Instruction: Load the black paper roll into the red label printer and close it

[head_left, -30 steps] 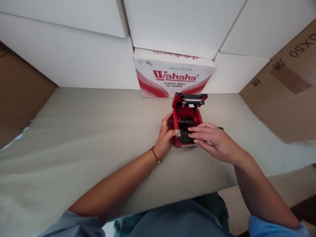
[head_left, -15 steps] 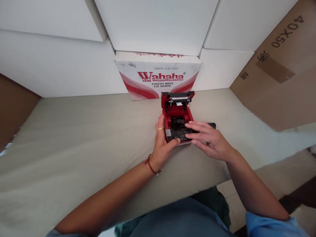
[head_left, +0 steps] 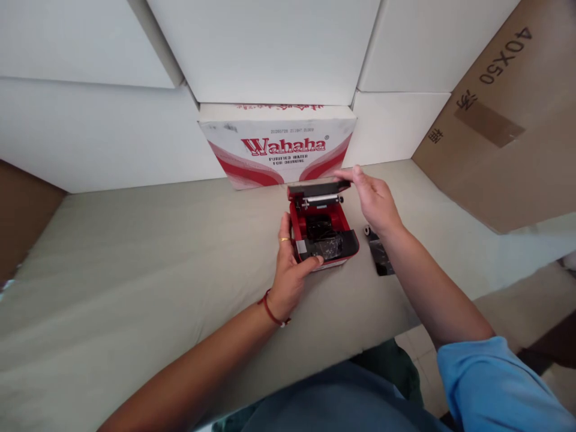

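A small red and black device with a hinged lid stands on the cloth-covered surface. Its lid is raised at the back and tilts forward over the red interior, where black parts and a dark, shiny wrapped item lie. My left hand grips the device's left side, thumb over the front rim. Behind the lid's right end, my right hand touches it with fingers extended. Right of the device lies a flat black item with a small roll-like end, partly hidden by my right forearm.
A white and red Wahaha carton stands right behind the device, with large white boxes behind it. A brown cardboard box is at the right, another brown one at the left edge.
My right hand has moved from the device's front right up to the lid. The lid now leans further forward. The black item on the right shows more. My left hand keeps its hold.
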Demonstrator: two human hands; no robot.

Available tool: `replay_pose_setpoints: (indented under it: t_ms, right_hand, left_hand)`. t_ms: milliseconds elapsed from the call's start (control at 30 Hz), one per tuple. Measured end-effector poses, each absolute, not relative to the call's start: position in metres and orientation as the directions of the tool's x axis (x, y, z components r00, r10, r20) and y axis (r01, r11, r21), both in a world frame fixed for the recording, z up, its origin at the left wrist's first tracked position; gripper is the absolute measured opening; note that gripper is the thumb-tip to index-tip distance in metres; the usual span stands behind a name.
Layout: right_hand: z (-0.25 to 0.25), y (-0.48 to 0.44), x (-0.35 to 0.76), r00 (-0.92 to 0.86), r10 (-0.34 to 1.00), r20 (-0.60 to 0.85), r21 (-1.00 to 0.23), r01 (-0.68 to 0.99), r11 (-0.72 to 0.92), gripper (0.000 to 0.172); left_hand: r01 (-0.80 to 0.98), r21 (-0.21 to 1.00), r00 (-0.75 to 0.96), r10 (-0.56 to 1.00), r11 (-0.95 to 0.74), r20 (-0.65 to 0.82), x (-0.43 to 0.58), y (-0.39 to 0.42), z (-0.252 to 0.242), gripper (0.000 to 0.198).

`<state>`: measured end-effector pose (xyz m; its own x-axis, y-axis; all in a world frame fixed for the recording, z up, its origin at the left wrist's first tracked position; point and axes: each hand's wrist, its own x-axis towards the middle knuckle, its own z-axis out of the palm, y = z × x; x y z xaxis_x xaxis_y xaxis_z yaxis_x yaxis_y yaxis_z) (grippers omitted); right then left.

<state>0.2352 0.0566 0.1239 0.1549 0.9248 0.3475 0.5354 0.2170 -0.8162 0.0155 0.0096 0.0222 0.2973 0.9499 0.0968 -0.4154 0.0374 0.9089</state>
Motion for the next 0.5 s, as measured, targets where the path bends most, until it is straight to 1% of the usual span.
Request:
replay_pose_setpoints:
  t_ms: [100,200,300,400,500]
  right_hand:
    - [0.122,0.024,0.233,0.144,0.913,0.381,-0.767,0.601,0.225,0.069]
    - [0.106,-0.004,0.232,0.034,0.907,0.420,-0.665,0.692,0.281,0.055]
    - [0.088,-0.022,0.231,-0.056,0.904,0.425,-0.570,0.759,0.315,0.044]
    - [0.076,-0.029,0.231,-0.080,0.890,0.448,-0.537,0.773,0.339,0.041]
    - [0.069,-0.030,0.230,-0.057,0.880,0.471,-0.552,0.759,0.344,0.042]
  left_hand:
    - [-0.416,0.908,0.300,0.951,0.056,0.078,0.015,0.009,0.020,0.119]
    - [-0.408,0.911,0.297,0.953,0.062,0.068,0.014,0.008,0.018,0.116]
    - [-0.406,0.913,0.288,0.955,0.051,0.075,0.013,0.007,0.015,0.114]
    - [-0.417,0.907,0.300,0.951,0.060,0.075,0.011,0.006,0.014,0.111]
    - [-0.441,0.895,0.297,0.952,0.062,0.080,0.011,0.006,0.015,0.104]
